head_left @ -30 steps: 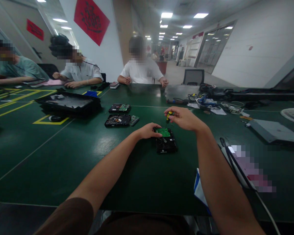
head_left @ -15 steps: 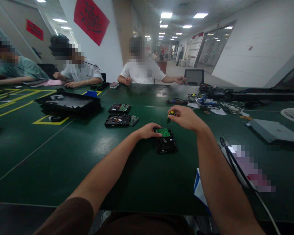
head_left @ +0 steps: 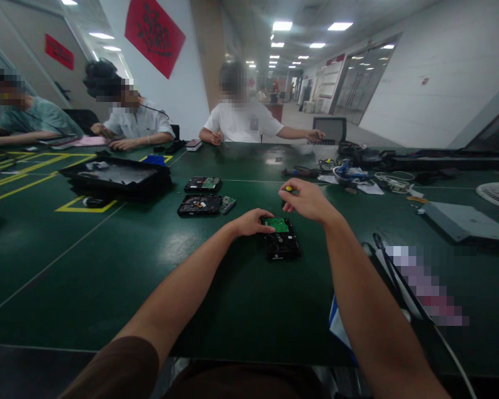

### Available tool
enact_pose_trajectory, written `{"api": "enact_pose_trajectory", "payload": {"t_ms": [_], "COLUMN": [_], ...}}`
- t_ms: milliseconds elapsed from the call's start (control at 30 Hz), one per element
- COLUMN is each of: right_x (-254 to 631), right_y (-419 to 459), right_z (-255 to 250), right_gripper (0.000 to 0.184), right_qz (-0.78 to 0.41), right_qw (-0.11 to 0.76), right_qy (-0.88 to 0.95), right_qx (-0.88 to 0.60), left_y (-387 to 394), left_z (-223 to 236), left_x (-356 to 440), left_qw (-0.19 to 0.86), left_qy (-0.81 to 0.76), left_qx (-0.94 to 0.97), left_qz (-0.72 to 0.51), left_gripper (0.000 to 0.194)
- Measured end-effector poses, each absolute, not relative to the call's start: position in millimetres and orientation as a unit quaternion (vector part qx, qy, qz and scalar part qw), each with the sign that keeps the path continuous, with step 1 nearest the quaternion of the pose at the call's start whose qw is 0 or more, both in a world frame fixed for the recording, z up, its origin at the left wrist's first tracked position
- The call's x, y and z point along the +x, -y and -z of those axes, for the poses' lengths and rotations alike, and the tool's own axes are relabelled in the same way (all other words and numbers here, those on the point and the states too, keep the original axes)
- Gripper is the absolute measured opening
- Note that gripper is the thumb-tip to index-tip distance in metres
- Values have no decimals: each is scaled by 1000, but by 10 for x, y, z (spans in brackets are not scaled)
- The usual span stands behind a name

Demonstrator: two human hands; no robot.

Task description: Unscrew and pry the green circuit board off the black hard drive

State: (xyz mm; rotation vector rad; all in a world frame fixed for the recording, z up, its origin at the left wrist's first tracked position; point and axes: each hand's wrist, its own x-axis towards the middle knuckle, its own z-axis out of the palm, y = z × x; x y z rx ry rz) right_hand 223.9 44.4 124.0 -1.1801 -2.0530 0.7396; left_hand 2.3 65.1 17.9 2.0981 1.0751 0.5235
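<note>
Green table [head_left: 216, 310]: it is wide, and its left part has yellow lines.
Co-worker opposite [head_left: 241, 126]: this person sits at the far edge in a white shirt, with one arm stretched to the side.
Black trays [head_left: 164, 176]: they stand in a pile on the left, with some pale pieces in the top one.
Flat grey box [head_left: 468, 221]: it lies on the right part of the table.
Right hand [head_left: 305, 197]: its fingers are closed on a screwdriver [head_left: 289, 188], above the far end of the nearest hard drive [head_left: 283, 247].
Left hand [head_left: 253, 223]: it is clamped on the left side of this drive, the thumb over the green board [head_left: 279, 224].
Nearest hard drive: it lies flat on the table, in front of the wearer.
Two other drives [head_left: 199, 205]: they lie to the left, one behind the other.
Loose board [head_left: 228, 204]: it is just beside the nearer of these two.
Screwdriver: only its yellow end shows clearly; its tip I cannot tell.
</note>
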Motion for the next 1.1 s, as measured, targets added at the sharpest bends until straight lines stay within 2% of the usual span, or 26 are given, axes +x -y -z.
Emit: {"api": "enact_pose_trajectory", "payload": {"t_ms": [133,333,400,733,933,1100], "right_x": [2237,2274,2271,2224,2273,2245], "right_y": [-473,-454,-454,-499,-517,-544], "right_z": [-1235,-1316,-1314,-1207,-1233,-1184], "right_gripper": [32,33,32,32,25,20], "right_qz": [-329,-194,-186,-429,-311,-331], "right_qw": [340,315,326,383,372,390], "right_qy": [758,792,783,706,745,716], "right_qx": [-450,-485,-496,-413,-457,-475], "left_y": [-637,-641,-646,-668,-645,-634], "left_z": [-199,-205,-196,-158,-192,-208], "left_x": [23,10,7,10,5,10], "left_qw": [363,363,358,347,359,357], "left_qy": [-420,-411,-414,-419,-410,-415], "left_qx": [808,812,812,814,815,814], "left_qz": [-198,-200,-200,-205,-196,-196], "left_gripper": [77,74,74,77,76,75]}}
